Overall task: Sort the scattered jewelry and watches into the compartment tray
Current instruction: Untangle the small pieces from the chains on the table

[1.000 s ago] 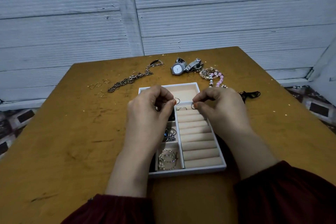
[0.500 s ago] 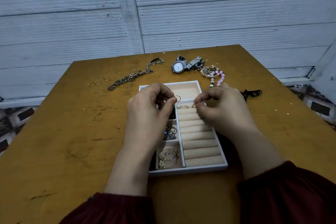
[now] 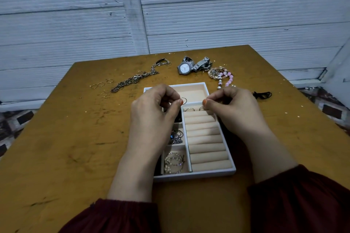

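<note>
The left hand (image 3: 151, 117) is pinching a thin round metal ring (image 3: 183, 100) over the far end of the white compartment tray lined with beige velvet (image 3: 195, 174). Two slim rings (image 3: 190, 109) are sitting in its farthest padded slot. The right hand (image 3: 233, 108) is curling beside them, and whether it is holding anything I cannot tell. A silver metal watch (image 3: 184, 67), a pink bead bracelet (image 3: 225, 77) and a linked chain (image 3: 136, 79) are lying beyond the tray on the scuffed mustard surface (image 3: 75, 138).

Over the tray (image 3: 195, 174), left hand (image 3: 151, 117) pinches a thin ring (image 3: 183, 100); right hand (image 3: 234, 108) hangs curled.
</note>
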`<state>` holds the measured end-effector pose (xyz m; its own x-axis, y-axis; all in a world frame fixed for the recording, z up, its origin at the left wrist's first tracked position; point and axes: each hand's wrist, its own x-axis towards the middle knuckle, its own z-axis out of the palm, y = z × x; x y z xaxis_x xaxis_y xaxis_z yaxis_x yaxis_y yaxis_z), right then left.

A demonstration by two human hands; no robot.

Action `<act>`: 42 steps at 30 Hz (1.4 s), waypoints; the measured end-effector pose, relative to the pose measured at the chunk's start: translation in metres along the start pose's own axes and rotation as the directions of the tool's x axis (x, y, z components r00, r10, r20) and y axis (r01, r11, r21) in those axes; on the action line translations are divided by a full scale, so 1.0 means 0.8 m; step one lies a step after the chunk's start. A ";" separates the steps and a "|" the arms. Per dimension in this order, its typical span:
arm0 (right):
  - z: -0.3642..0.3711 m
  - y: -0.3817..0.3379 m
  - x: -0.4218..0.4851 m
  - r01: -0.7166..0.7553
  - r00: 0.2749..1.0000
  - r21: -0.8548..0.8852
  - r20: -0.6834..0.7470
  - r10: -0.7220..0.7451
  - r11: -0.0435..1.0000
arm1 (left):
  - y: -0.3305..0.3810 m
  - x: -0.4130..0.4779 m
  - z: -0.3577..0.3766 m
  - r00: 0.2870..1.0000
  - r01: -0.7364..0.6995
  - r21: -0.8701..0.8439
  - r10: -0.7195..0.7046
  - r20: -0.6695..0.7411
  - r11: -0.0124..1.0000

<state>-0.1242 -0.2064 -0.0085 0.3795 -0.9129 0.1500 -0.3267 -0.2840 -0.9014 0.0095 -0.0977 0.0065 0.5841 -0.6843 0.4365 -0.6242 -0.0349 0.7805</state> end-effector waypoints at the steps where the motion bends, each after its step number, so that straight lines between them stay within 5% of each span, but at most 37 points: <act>1: 0.000 0.000 0.000 -0.003 1.000 -0.001 0.002 0.003 1.000 | 0.000 0.000 0.000 1.000 -0.001 0.003 0.001 0.000 1.000; 23: 0.003 0.003 0.000 -0.029 1.000 -0.083 -0.003 0.028 0.996 | 0.002 0.000 0.000 1.000 0.011 0.009 -0.011 0.005 1.000; 36: -0.012 -0.004 -0.025 -0.018 0.992 -0.214 -0.123 -0.008 0.977 | 0.004 -0.002 0.001 1.000 0.003 0.009 -0.003 0.014 1.000; 42: -0.036 0.003 -0.054 -0.038 0.998 -0.557 -0.066 0.002 0.830 | 0.007 -0.006 0.002 0.998 -0.007 0.116 -0.001 0.068 0.993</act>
<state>-0.1666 -0.1759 -0.0053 0.3215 -0.9306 0.1749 -0.7676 -0.3643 -0.5274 0.0022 -0.0958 0.0083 0.5479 -0.7324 0.4042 -0.6840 -0.1141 0.7205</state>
